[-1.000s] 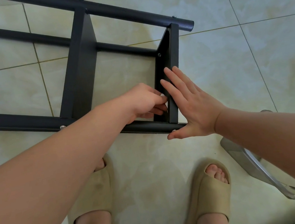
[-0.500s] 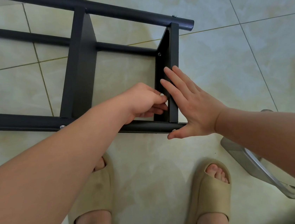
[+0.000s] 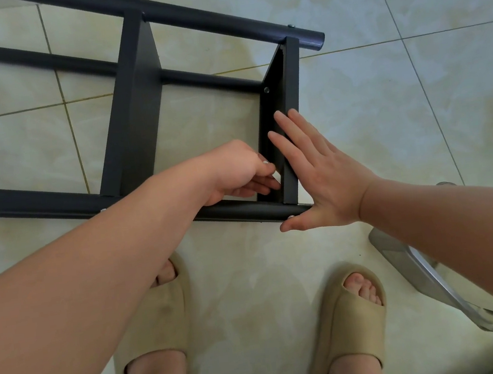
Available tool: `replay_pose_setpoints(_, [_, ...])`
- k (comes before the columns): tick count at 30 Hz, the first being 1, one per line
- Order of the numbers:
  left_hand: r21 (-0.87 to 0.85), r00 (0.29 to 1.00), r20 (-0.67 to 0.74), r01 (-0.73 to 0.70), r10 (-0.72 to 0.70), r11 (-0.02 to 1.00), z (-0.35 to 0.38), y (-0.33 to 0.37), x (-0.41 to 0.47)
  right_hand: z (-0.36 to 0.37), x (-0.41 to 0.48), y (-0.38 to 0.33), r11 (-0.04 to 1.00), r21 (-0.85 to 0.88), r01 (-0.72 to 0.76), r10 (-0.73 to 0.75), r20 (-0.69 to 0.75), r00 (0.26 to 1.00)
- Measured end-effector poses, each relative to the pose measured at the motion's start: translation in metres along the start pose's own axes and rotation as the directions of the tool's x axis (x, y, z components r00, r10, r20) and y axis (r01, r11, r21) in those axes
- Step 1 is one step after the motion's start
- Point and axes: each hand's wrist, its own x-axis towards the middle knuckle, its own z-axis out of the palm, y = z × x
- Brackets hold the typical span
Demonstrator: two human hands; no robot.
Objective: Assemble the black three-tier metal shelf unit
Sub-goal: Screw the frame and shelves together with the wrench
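Head view: matte black shelf [image 3: 138,107] lies sideways, right hand [image 3: 321,178] spread flat against its end tier [image 3: 291,89], left hand [image 3: 234,169] curled alongside, its pinch unclear.

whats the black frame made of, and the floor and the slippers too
The black frame looks like metal with a matte black coating: thin folded panels, round tubes, silver screw heads. The floor is probably glazed ceramic tile, glossy cream marbling: grout lines, soft reflections. The slippers look like beige foam or rubber, matte: thick, moulded in one piece.
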Motion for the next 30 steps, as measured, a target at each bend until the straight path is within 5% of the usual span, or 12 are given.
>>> replay_pose_setpoints(30, [0.374,0.99,0.119,-0.118,0.079,0.92,-0.016,-0.004,-0.008,-0.001,0.001,0.0,1.0,-0.014,-0.007,0.008,0.017,1.0])
